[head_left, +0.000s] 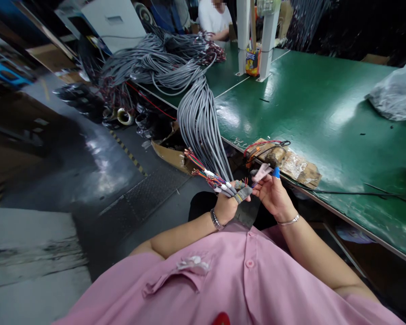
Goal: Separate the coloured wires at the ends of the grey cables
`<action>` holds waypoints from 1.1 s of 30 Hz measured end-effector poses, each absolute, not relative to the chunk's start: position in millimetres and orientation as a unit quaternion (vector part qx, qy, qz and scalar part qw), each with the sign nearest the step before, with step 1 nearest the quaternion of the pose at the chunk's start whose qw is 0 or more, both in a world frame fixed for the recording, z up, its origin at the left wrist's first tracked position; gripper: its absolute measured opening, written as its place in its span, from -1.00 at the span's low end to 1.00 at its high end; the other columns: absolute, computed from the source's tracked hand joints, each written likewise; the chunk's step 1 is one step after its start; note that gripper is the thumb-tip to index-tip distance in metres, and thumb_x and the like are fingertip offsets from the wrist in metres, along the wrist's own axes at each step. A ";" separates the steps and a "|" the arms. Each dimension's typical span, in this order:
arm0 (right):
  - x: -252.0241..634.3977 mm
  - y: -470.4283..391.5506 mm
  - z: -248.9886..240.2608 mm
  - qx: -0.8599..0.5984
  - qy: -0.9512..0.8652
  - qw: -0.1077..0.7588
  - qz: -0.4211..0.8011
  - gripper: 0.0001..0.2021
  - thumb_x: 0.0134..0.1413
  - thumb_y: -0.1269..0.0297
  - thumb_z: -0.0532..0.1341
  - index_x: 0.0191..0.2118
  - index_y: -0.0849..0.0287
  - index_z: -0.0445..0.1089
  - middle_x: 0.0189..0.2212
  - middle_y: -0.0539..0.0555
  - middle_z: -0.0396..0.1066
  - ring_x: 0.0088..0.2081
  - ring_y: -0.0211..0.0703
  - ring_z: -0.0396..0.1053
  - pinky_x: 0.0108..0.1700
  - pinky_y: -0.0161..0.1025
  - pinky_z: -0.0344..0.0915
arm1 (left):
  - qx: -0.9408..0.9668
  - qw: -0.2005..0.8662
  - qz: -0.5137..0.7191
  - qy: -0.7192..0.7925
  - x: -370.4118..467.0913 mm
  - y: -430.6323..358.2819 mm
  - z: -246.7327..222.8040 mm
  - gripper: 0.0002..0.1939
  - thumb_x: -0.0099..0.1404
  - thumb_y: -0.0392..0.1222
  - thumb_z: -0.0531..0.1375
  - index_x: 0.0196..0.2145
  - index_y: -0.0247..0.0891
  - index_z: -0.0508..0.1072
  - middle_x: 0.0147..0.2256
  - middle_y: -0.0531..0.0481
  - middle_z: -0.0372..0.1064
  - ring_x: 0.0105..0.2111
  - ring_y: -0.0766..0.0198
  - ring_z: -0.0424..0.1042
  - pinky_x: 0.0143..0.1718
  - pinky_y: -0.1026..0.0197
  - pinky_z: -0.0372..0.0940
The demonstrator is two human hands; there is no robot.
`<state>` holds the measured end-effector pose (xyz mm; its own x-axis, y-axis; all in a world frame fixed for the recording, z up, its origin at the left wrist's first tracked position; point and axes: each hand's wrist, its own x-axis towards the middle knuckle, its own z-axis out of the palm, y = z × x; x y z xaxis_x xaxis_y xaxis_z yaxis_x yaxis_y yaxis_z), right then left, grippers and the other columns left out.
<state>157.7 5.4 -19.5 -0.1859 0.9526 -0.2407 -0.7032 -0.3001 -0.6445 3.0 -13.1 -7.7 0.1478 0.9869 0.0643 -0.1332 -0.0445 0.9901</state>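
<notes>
My left hand, in grey finger covers, is closed around several grey cables. Their split ends, with white bands and red, orange, blue and green cores, point up and to the left. At the left fingertips, a small tuft of thin coloured wires sticks out. My right hand meets it there, its fingers pinched at those wire ends, partly hidden. A blue cover and a pale pink cover sit on right-hand digits. From the left hand, the thick grey cable bundle runs up onto the table.
A green table spans the right side. On its near edge lies a wooden block wrapped in tape, with black and red leads. A large cable heap and white posts stand farther back. Another person is behind. A cardboard box sits below.
</notes>
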 end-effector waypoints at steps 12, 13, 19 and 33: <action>157.8 -29.3 -7.2 -0.415 -0.446 0.524 0.595 -0.77 -0.04 0.10 0.39 -0.33 0.13 0.47 -0.40 -0.01 0.41 -0.39 -0.26 0.31 -0.32 -0.30 0.30 | 0.604 0.504 0.435 0.437 -9.5 -15.1 -7.6 -0.73 0.24 0.00 0.25 -0.44 -0.26 0.50 -0.52 0.02 0.46 -0.44 0.29 0.41 -0.27 0.23 0.27; 155.8 -29.9 -7.5 -0.421 -0.446 0.533 0.583 -0.78 -0.02 0.11 0.38 -0.34 0.13 0.47 -0.41 -0.01 0.42 -0.39 -0.25 0.31 -0.30 -0.29 0.30 | 0.612 0.500 0.428 0.439 -9.6 -15.0 -6.4 -0.74 0.24 -0.01 0.25 -0.45 -0.26 0.50 -0.52 0.02 0.45 -0.44 0.29 0.41 -0.27 0.23 0.27; 157.3 -28.1 -11.7 -0.397 -0.473 0.506 0.603 -0.81 0.03 0.12 0.35 -0.34 0.13 0.46 -0.48 -0.01 0.44 -0.48 -0.21 0.35 -0.33 -0.20 0.34 | 0.648 0.541 0.345 0.411 -11.2 -10.2 3.5 -0.69 0.16 -0.01 0.30 -0.56 -0.30 0.49 -0.54 -0.03 0.46 -0.48 0.27 0.41 -0.38 0.25 0.26; 153.3 -24.2 -11.7 -0.434 -0.439 0.515 0.594 -0.81 0.00 0.14 0.38 -0.37 0.15 0.50 -0.49 -0.03 0.41 -0.47 -0.30 0.27 -0.40 -0.33 0.24 | 0.560 0.577 0.429 0.411 -12.1 -12.2 -8.1 -0.71 0.21 -0.02 0.28 -0.51 -0.30 0.55 -0.52 -0.05 0.48 -0.47 0.29 0.40 -0.40 0.25 0.24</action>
